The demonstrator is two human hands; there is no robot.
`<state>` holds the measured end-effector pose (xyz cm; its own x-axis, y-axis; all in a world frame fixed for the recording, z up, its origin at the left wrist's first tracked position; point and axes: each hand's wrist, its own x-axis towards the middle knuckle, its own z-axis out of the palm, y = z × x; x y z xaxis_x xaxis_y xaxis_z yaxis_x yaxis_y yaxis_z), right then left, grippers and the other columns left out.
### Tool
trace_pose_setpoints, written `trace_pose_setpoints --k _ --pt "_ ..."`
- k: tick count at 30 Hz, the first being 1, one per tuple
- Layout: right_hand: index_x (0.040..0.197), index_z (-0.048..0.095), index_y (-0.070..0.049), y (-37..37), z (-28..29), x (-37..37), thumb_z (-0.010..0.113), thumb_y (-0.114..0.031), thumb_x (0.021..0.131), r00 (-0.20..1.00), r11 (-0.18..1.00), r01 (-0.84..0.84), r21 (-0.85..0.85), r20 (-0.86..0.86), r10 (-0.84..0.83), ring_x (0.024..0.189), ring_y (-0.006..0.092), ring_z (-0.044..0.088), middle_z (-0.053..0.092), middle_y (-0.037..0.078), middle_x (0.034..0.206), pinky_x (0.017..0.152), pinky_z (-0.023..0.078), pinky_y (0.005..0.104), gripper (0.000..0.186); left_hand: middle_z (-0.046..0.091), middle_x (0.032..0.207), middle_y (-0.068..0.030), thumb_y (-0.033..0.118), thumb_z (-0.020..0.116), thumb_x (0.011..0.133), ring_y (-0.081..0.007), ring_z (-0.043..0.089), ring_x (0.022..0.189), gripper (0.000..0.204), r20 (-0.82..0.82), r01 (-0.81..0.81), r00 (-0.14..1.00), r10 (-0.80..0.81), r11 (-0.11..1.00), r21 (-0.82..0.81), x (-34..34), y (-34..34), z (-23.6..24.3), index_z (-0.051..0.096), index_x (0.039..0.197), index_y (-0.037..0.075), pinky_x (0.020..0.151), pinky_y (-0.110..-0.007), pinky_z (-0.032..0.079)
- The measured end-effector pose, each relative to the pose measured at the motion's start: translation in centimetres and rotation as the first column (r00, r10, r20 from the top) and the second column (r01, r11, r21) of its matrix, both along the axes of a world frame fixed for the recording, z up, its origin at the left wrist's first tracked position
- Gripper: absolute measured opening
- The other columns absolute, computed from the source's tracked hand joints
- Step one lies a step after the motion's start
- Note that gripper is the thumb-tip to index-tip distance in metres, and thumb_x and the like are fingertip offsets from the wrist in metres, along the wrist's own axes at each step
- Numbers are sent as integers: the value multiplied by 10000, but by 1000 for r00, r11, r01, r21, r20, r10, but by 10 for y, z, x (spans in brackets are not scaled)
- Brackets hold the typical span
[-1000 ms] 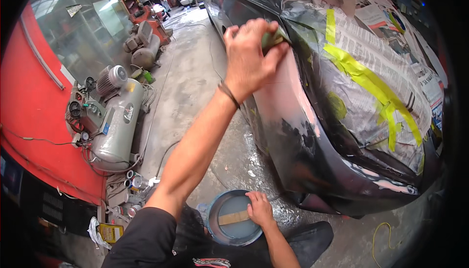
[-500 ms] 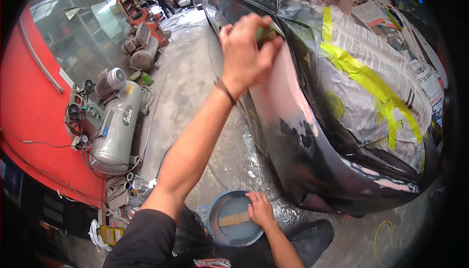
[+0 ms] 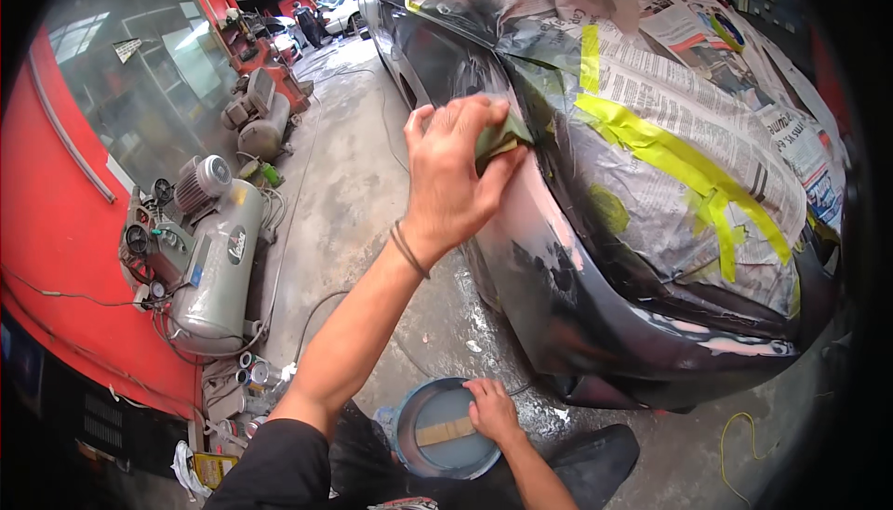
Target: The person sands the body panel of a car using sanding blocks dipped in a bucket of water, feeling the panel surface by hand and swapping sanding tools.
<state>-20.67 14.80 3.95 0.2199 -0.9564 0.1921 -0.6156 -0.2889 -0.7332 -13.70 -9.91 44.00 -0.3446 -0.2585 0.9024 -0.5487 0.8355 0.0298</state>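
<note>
My left hand (image 3: 456, 161) grips a green sanding pad (image 3: 502, 138) and presses it against the car's dark fender edge (image 3: 558, 282), where light pink and grey patches (image 3: 539, 208) show. Below, my right hand (image 3: 493, 408) has its fingers curled over the rim of a round blue bucket (image 3: 406, 426). The bucket holds cloudy grey water with a flat tan strip (image 3: 442, 431) in it. Just right of my left hand, newspaper (image 3: 698, 138) and yellow masking tape (image 3: 642, 143) cover part of the car.
Two air compressors (image 3: 219, 296) stand along the red wall (image 3: 65, 231) at left, with cans (image 3: 256, 375) below them and hoses on the concrete floor (image 3: 344, 166). Farther back are a dark-clothed person (image 3: 307, 17) and a white car (image 3: 339, 3). A yellow cord (image 3: 744, 436) lies at lower right.
My left hand and the pad have moved down along the fender toward me. The view has shifted a little, with the bucket lower in the picture. My right hand stays on the rim.
</note>
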Motion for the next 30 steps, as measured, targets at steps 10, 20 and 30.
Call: trace_pose_setpoints --k 10,20,30 --pt "1394 677 -116 0 0 2 752 -63 907 999 999 -23 -24 33 24 1284 427 634 683 147 1392 1109 563 535 495 758 1236 -100 250 890 907 -322 711 1241 447 4 62 998 -62 997 -40 8 -26 6 720 1293 104 1213 -584 346" --pt "1428 660 -119 -4 1 4 740 -88 933 998 998 -55 -44 -10 54 1340 428 620 679 146 1401 1130 561 537 502 770 1245 -98 243 888 921 -300 713 1249 430 -7 -3 1000 2 999 -42 9 -12 13 740 1303 113 1193 -546 363" --pt "1433 654 -87 -1 10 4 725 -71 925 998 999 -48 19 -50 49 1329 448 620 685 184 1418 1162 522 542 513 726 1226 -77 227 858 866 -300 710 1190 439 -17 71 997 -70 992 100 1 54 -28 721 1272 129 1222 -630 326"
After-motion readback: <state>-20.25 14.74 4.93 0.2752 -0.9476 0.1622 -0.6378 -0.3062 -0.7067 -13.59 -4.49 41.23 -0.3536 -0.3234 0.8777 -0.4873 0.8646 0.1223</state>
